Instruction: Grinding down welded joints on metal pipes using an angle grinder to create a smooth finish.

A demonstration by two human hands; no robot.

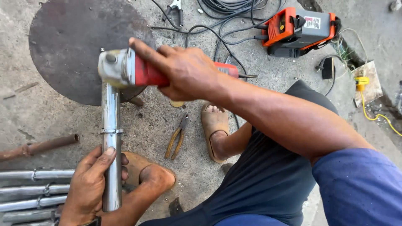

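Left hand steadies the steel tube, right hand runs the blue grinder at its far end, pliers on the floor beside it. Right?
Not quite: the grinder is red with a grey metal head, not blue, as the head view shows. The rest holds: the left hand grips the steel tube near its close end, the right hand holds the grinder at the far end, and the pliers lie on the floor beside it.

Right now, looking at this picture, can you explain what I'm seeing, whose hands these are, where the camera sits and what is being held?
The single picture comes from a camera worn on a person's head, looking down at their own hands above a concrete floor. The right hand grips a red angle grinder, its head at the top end of a shiny steel pipe. The left hand holds that pipe lower down. On the floor lie pliers, more steel pipes, a rusty round metal plate, black cables and an orange welding machine.
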